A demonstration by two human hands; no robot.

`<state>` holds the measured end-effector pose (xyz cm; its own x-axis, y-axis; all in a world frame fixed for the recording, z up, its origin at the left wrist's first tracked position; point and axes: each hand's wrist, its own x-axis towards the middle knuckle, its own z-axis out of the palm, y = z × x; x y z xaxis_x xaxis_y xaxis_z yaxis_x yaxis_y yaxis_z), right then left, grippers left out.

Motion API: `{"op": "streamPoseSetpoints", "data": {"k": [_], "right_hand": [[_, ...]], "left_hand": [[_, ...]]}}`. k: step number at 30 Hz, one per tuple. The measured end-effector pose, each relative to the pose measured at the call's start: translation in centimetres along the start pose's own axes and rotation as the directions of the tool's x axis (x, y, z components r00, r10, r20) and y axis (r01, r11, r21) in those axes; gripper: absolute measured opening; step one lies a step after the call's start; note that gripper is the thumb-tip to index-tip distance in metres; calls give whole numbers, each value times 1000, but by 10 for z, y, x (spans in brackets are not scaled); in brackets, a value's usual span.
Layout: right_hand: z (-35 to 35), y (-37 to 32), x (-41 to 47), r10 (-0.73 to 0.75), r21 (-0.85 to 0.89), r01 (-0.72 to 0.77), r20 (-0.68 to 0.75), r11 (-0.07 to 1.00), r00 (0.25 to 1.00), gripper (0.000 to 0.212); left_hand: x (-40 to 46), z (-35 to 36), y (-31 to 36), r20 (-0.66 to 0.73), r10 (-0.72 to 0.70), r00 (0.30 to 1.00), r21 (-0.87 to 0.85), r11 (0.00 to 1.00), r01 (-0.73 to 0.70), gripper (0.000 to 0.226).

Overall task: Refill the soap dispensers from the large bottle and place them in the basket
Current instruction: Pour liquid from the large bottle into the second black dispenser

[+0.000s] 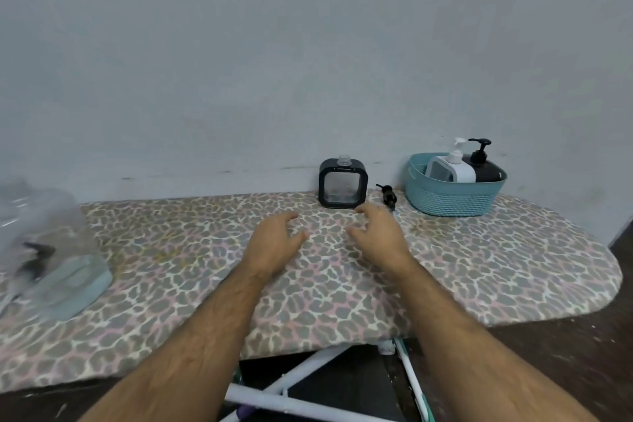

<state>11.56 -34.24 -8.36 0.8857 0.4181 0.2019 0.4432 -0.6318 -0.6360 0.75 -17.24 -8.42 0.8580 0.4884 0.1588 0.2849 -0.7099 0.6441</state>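
Before black-framed dispenser (343,186), pump off, neck bare: my left hand (278,241) and right hand (376,234) hover spread, holding nothing. Steady body, fetch large bottle (37,243), pour slowly.

Ironing board (479,271) spans frame centre, wall (239,44) behind. Large bottle (37,236) at left edge. Open dispenser (343,187) upright at board's far edge, centre; pump head (388,196) lying just right of it. Basket (452,197) further right, two dispensers (455,171) (484,168) inside. Both hands (277,243) (380,238) over board, before open dispenser.
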Motion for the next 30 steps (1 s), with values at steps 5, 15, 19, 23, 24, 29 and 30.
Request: {"op": "streamPoseSetpoints", "data": {"k": [5, 15, 19, 23, 24, 29, 30], "right_hand": [[-8, 2, 53, 92, 263, -71, -68, 962, 993, 69], [11, 21, 130, 154, 425, -161, 52, 891, 987, 81], [21, 23, 129, 139, 470, -125, 5, 874, 990, 65], [21, 25, 117, 130, 509, -113, 1, 854, 991, 61], [20, 23, 111, 115, 503, -108, 17, 858, 993, 61], [17, 5, 74, 24, 513, -71, 99, 855, 995, 65], [17, -1, 66, 3, 523, -62, 114, 850, 993, 64]], "left_hand": [[46, 7, 10, -26, -111, 993, -347, 933, 95, 57], [123, 34, 25, 81, -42, 996, -475, 877, 76, 70], [127, 46, 23, 45, -6, 999, -498, 867, 28, 57], [112, 44, 18, 27, -16, 999, -550, 835, 29, 56], [106, 40, 16, 21, -25, 999, -552, 833, 33, 56], [66, 13, 1, -22, -54, 998, -559, 829, 32, 53], [56, 7, -2, -42, -58, 997, -560, 828, 25, 52]]}}
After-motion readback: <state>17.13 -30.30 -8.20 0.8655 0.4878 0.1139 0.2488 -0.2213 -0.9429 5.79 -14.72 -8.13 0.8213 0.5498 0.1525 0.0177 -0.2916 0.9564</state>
